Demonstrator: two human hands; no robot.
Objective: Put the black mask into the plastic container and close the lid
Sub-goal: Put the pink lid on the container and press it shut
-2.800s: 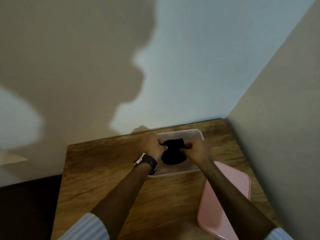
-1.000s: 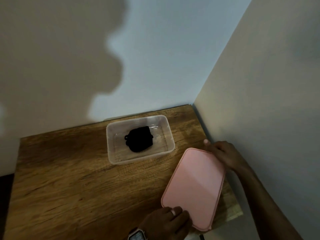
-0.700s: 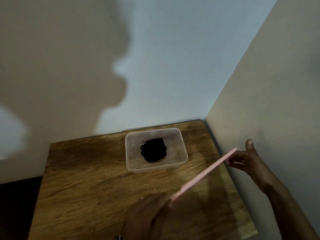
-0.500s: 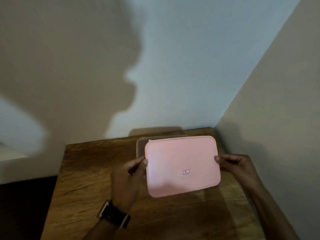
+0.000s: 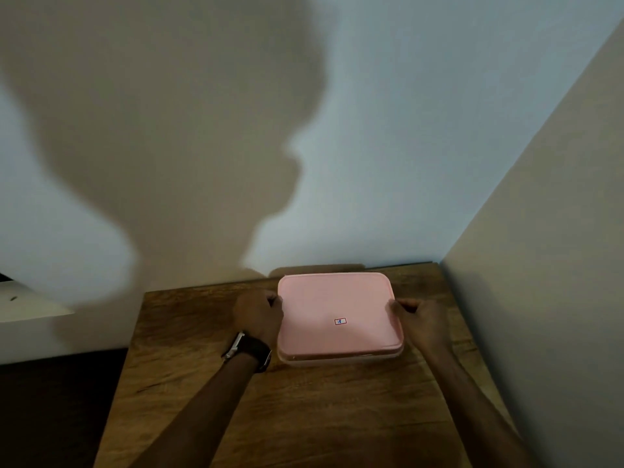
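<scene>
Where walls meet, wooden table (image 5: pixel 304 417).

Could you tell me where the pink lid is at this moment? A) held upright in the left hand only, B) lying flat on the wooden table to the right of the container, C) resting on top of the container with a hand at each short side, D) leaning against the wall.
C: the pink lid covers the container, with the left hand at its left edge and the right hand at its right edge.
</scene>
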